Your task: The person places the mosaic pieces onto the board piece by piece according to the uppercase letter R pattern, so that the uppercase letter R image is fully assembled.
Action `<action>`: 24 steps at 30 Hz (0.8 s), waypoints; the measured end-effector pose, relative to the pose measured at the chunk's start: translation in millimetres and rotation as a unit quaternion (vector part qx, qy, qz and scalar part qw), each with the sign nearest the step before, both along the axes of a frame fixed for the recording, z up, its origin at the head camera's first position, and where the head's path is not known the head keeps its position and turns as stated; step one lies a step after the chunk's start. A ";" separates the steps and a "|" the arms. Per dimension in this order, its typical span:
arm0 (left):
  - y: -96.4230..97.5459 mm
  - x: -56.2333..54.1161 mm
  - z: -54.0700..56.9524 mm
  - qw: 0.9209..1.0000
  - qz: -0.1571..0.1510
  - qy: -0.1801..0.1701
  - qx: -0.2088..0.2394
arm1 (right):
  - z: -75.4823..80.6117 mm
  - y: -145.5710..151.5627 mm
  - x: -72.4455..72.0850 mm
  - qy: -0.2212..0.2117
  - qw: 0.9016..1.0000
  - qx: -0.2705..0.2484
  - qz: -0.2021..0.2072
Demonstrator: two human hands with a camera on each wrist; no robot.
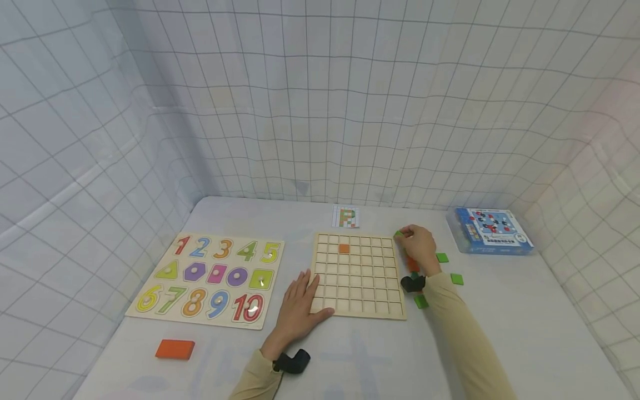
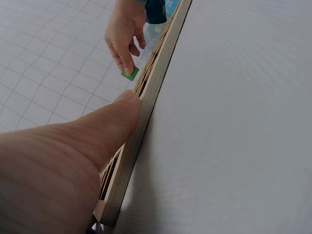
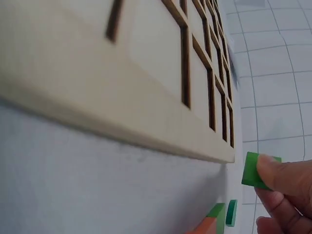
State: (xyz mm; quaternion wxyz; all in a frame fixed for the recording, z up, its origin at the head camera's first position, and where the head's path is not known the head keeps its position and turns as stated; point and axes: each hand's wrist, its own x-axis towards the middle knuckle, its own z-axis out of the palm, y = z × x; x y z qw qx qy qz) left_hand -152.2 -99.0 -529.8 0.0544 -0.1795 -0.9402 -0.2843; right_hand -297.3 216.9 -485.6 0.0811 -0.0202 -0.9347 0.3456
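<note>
A wooden grid board (image 1: 364,273) lies flat on the table, with one orange square tile (image 1: 344,248) in a cell of its second row. My left hand (image 1: 297,311) rests at the board's lower left corner, fingers along its left side; in the left wrist view the thumb (image 2: 114,114) presses the front edge. Between thumb and fingertips my right hand (image 1: 419,244) pinches a green square tile (image 3: 252,169), held just past the board's far right corner. Under that hand, several orange tiles (image 1: 412,264) are partly hidden.
Loose green tiles (image 1: 442,258) lie right of the board. A pattern card (image 1: 346,216) is behind it, and a blue box (image 1: 492,230) stands at the back right. To the left are a number puzzle (image 1: 200,283) and an orange block (image 1: 175,349).
</note>
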 end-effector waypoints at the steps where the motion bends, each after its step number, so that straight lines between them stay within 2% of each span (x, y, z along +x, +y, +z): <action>1: 0.0 0.0 -0.2 1.000 0.000 0.000 0.001 | -0.5 -2.3 0.0 0.014 1.000 -0.008 0.012; 4: 0.0 -0.3 -0.9 1.000 0.000 -0.001 0.000 | -0.8 -10.7 0.3 0.053 0.997 -0.026 0.047; 8: 0.2 -0.1 -1.3 1.000 0.001 -0.006 0.001 | 3.1 -24.9 1.8 0.074 0.991 -0.050 0.096; 14: 0.8 0.1 -2.4 1.000 0.002 -0.010 0.003 | 6.7 -44.7 5.6 0.076 0.983 -0.068 0.156; 24: -0.1 -0.7 -2.2 1.000 0.002 -0.003 0.000 | 1.7 -70.8 3.5 0.061 0.974 -0.051 0.212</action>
